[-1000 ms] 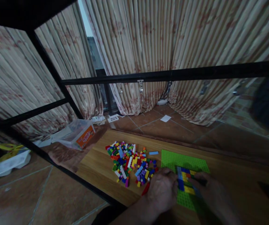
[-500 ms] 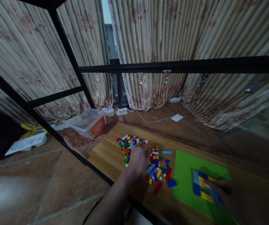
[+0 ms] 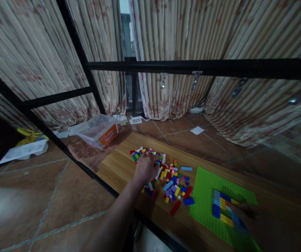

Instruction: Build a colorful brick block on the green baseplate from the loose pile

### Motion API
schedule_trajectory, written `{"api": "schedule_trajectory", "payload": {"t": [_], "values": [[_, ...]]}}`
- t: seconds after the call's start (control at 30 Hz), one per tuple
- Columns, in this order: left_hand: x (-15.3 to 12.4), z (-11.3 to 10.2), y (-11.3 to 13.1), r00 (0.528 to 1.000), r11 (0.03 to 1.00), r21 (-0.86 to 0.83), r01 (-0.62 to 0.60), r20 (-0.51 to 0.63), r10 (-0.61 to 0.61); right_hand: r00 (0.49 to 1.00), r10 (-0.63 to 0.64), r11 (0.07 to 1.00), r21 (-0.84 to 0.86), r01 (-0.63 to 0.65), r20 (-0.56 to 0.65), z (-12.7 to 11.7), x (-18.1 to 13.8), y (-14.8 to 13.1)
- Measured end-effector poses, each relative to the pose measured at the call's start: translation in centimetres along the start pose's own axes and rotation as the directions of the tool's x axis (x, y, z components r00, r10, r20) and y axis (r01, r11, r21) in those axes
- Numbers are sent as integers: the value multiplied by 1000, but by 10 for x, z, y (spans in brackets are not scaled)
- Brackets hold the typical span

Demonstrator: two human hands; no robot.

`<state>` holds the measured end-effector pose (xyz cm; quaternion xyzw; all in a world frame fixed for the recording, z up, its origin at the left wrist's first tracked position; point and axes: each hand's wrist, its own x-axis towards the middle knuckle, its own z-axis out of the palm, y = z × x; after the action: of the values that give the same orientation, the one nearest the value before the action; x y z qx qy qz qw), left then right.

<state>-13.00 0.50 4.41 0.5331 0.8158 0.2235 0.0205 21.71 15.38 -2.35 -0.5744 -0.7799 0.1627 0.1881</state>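
Observation:
My left hand [image 3: 147, 168] is over the heap of small coloured bricks [image 3: 170, 175] on the wooden board. Its fingers are apart and reach down among the bricks; the tips are partly hidden, and I see no brick held in them. My right hand [image 3: 246, 212] grips the right side of a flat block of joined bricks [image 3: 225, 206] in blue, yellow, light blue and a little red. That block is over the green studded baseplate [image 3: 205, 187]; whether it is fixed to it I cannot tell. The right hand lies in deep shade.
A light blue long brick [image 3: 186, 168], a blue brick [image 3: 188, 201] and a red long brick [image 3: 175, 208] lie at the heap's edge. A clear plastic box [image 3: 98, 131] with an orange label stands on the tiled floor. Black metal bars [image 3: 166, 66] frame the space before the curtains [image 3: 155, 35].
My left hand has shifted left and farther back across the heap, uncovering bricks in its middle. My right hand stays on the block of bricks with little movement. The camera view has tilted slightly.

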Motion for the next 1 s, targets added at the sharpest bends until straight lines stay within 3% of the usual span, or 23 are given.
{"api": "schedule_trajectory", "payload": {"t": [0.17, 0.3, 0.43, 0.6, 0.67, 0.8, 0.9, 1.0], "values": [[3, 1, 4, 997, 997, -6, 79, 9, -79, 986, 49, 999, 15, -52, 157, -11, 0, -12], [5, -1, 2, 988, 961, -246, 126, -56, -143, 982, 89, 996, -9, -89, 166, -18, -3, -24], [6, 2, 13, 994, 801, -595, 57, -38, -99, 978, 164, 985, -81, -154, 131, -24, -6, -35], [0, 17, 49, 998, 615, -786, 58, 66, -10, 986, 160, 987, -6, -160, -41, -29, -10, -56], [-4, 25, 65, 989, 541, -835, 103, 142, 30, 988, 122, 979, 175, -104, -93, -27, -13, -68], [-11, 40, 92, 974, 419, -896, 149, 207, 96, 994, -78, 866, 489, 103, -71, -20, -24, -91], [-14, 48, 106, 970, 397, -909, 131, 200, 138, 970, -243, 804, 555, 212, -19, -17, -31, -103], [-15, 55, 115, 965, 392, -911, 127, 205, 165, 950, -311, 800, 542, 258, 7, -17, -35, -110]]}}
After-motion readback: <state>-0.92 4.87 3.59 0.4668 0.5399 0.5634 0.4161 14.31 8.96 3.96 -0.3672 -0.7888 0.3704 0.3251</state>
